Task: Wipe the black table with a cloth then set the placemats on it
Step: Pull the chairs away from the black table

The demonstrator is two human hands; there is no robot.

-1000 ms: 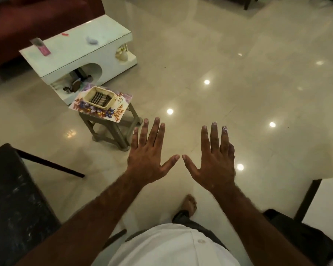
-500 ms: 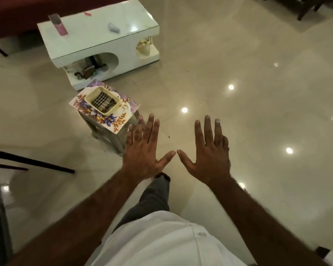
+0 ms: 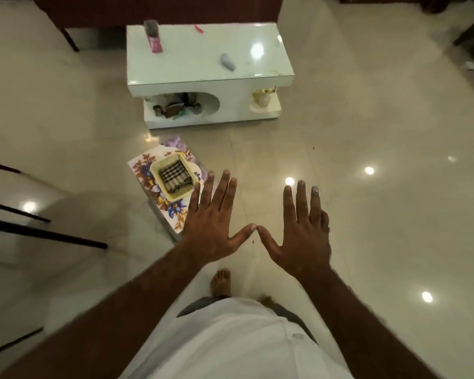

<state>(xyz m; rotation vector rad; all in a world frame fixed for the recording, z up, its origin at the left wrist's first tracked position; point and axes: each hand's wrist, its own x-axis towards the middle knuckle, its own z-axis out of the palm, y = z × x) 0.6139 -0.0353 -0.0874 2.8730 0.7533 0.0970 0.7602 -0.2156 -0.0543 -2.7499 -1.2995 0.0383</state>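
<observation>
Left hand point(image 3: 208, 231), right hand point(image 3: 304, 236) empty, spread flat, thumb tips touching. Checked grey cloth point(image 3: 174, 176) (folded? blurry) in cream plastic basket point(image 3: 175, 197); floral printed placemat point(image 3: 144, 166) under basket, left hand just beside it. Cloth prob soft, light: pinch top fold. The placemat looks thin, bendy: lift by edge.
</observation>
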